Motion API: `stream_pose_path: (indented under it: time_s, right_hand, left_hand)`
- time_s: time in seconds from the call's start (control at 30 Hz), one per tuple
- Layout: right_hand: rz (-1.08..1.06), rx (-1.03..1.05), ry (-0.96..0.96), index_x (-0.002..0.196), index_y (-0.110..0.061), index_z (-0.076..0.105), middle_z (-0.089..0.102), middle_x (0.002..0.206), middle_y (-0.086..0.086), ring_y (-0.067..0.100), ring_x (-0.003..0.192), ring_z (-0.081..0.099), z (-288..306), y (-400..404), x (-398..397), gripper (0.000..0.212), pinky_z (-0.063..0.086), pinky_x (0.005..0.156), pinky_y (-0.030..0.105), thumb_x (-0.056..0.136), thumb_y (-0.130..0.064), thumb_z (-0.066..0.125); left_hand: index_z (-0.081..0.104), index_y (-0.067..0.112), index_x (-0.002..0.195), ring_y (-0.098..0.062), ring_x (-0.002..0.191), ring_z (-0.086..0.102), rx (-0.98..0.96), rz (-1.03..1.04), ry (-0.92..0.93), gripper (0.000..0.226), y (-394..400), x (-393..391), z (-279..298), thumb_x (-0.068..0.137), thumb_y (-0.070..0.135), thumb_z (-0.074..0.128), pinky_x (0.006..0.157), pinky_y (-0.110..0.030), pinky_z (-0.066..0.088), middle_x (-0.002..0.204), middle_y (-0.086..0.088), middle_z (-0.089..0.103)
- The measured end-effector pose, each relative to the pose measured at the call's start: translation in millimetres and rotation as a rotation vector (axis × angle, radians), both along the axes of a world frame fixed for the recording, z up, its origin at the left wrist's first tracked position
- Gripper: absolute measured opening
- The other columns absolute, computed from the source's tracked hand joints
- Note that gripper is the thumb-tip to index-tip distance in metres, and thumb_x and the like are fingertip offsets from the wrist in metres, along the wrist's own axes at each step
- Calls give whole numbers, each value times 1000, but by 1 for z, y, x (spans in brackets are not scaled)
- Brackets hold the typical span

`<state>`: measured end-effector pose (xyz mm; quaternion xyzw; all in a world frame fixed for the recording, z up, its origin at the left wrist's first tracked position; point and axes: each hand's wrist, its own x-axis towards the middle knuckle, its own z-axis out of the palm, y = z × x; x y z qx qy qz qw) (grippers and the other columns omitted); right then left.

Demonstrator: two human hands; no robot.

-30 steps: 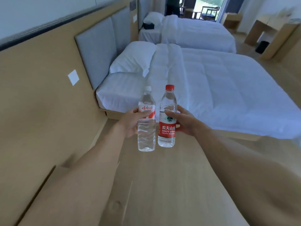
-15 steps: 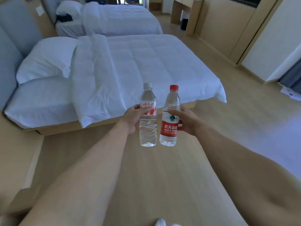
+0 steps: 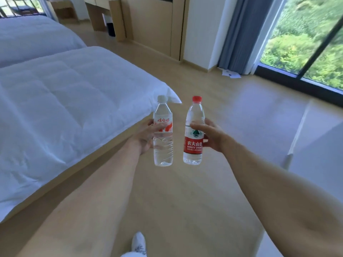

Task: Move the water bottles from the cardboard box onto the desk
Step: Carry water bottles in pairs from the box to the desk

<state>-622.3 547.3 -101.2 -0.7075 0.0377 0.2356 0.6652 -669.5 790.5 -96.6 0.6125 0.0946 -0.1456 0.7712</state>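
I hold two clear water bottles upright in front of me, above the wooden floor. My left hand (image 3: 146,135) grips the white-capped bottle (image 3: 163,145) around its red-and-white label. My right hand (image 3: 210,136) grips the red-capped bottle (image 3: 193,145), which has a red label with white lettering. The two bottles stand side by side with a small gap between them. No cardboard box is in view. A wooden desk (image 3: 104,13) stands far off against the wall at the top.
A bed with a white duvet (image 3: 61,112) fills the left side, and a second bed (image 3: 27,36) lies behind it. Wooden cabinets (image 3: 154,25), a grey curtain (image 3: 241,34) and a large window (image 3: 306,39) are at the right. A white surface (image 3: 319,149) juts in at far right. My shoe (image 3: 138,244) shows below.
My view has swung to the right, from the headboards and beds to the foot of the bed, the cabinets and the window. Both hands still hold the bottles, now slightly further apart.
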Motion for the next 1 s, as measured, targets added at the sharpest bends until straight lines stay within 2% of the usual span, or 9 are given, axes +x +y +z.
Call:
stream_pose_path:
  time_s: [0.1, 0.23, 0.3, 0.37, 0.43, 0.57, 0.7, 0.9, 1.0]
  right_hand:
    - [-66, -7, 6, 128, -29, 58, 70, 118, 9, 32, 108, 68, 0, -26, 14, 55, 54, 93, 56, 79, -29, 82]
    - [-155, -17, 19, 132, -27, 54, 68, 120, 10, 33, 111, 66, -1, -46, 39, 58, 53, 95, 56, 80, -29, 81]
    - [-192, -24, 24, 133, -25, 51, 66, 121, 11, 33, 111, 64, 0, -50, 57, 58, 52, 95, 55, 82, -28, 79]
    - [-237, -31, 27, 132, -24, 49, 65, 120, 10, 31, 110, 64, 2, -50, 79, 55, 53, 92, 52, 84, -27, 77]
    - [-275, -31, 29, 132, -23, 49, 65, 120, 10, 30, 110, 64, 5, -49, 105, 53, 53, 90, 51, 86, -26, 76]
    - [-328, -38, 23, 129, -24, 50, 66, 117, 8, 29, 108, 64, 16, -43, 159, 53, 54, 84, 48, 84, -26, 78]
    - [-384, -23, 10, 127, -24, 54, 68, 117, 9, 29, 107, 66, 22, -39, 208, 54, 55, 81, 47, 81, -26, 80]
    - [-423, -19, 24, 125, -24, 55, 69, 115, 10, 30, 104, 68, 23, -44, 267, 52, 56, 80, 48, 80, -25, 81]
    - [-437, -25, 27, 121, -26, 56, 69, 114, 10, 31, 104, 67, 22, -50, 297, 48, 56, 84, 50, 80, -24, 81]
  left_hand:
    - [61, 13, 130, -27, 98, 72, 11, -96, -17, 65, -24, 32, 2, 72, 32, 83, 90, -61, 54, 108, -6, 70]
    - [62, 18, 128, -32, 110, 68, 25, -181, -44, 52, -46, 78, 1, 80, 28, 81, 91, -64, 53, 114, -7, 69]
    - [68, 24, 121, -32, 108, 70, 18, -209, -44, 38, -51, 106, -1, 85, 26, 79, 89, -63, 54, 112, -7, 71]
    - [73, 31, 105, -27, 99, 72, 18, -274, -67, 21, -52, 139, -2, 85, 27, 78, 84, -59, 57, 101, -2, 72]
    - [74, 32, 97, -23, 92, 72, 23, -317, -82, 15, -49, 174, -2, 84, 30, 79, 79, -55, 60, 95, 1, 71]
    - [72, 22, 104, -21, 84, 73, 29, -340, -68, 30, -41, 247, 2, 79, 33, 83, 71, -48, 59, 90, 2, 72]
    - [72, 16, 110, -22, 85, 73, 32, -357, -74, 40, -42, 309, 8, 77, 34, 85, 75, -51, 60, 95, -1, 73]
    - [71, 12, 113, -22, 87, 74, -3, -397, -88, 46, -60, 374, 9, 75, 34, 85, 72, -45, 59, 96, -2, 73]
    - [71, 11, 116, -25, 91, 73, -4, -406, -66, 48, -69, 406, 6, 76, 33, 86, 77, -51, 60, 101, -5, 72]
